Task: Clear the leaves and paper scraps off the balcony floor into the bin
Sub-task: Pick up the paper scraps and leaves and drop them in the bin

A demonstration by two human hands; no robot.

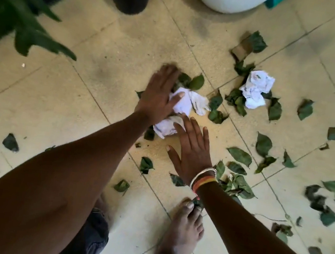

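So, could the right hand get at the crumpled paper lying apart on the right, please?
Probably yes: the right hand is open and holds nothing, and only loose leaves lie between it and that crumpled paper.

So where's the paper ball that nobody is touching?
In the head view, the loose paper ball lies on the floor to the right of the left hand, among green leaves, just below a brown cardboard scrap.
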